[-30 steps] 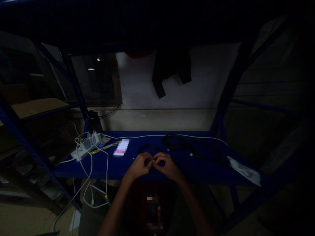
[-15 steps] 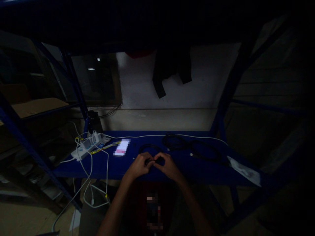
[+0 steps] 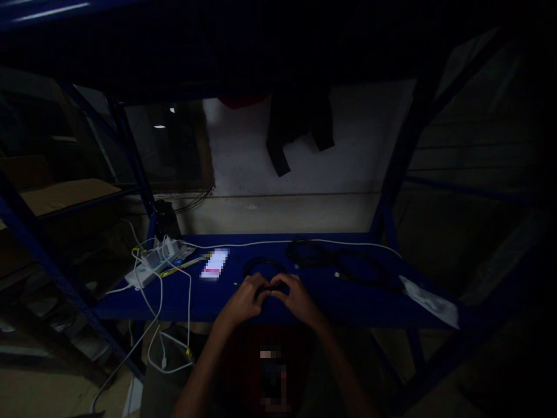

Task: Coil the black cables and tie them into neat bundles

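A black cable (image 3: 266, 260) lies in a loop at the front middle of the blue shelf (image 3: 339, 305). My left hand (image 3: 249, 297) has its fingers curled and pinched on the near side of this loop. From the right, my right hand (image 3: 293, 295) pinches the same cable, fingertips almost meeting those of the left. A small pale end of the cable (image 3: 236, 284) shows left of my left hand. Part of the cable is hidden behind my fingers, and the dim light blurs the detail there.
Two more coiled black cables (image 3: 307, 253) lie to the right, beside a clear plastic bag (image 3: 430, 301). On the left are a lit phone (image 3: 214, 263), a yellow strip (image 3: 187, 265) and a white power strip (image 3: 150, 268) with tangled white cords. Blue posts (image 3: 383, 215) frame the shelf.
The view has shifted slightly. Both hands stay at the near side of the loop, with only small finger movement on the black cable.
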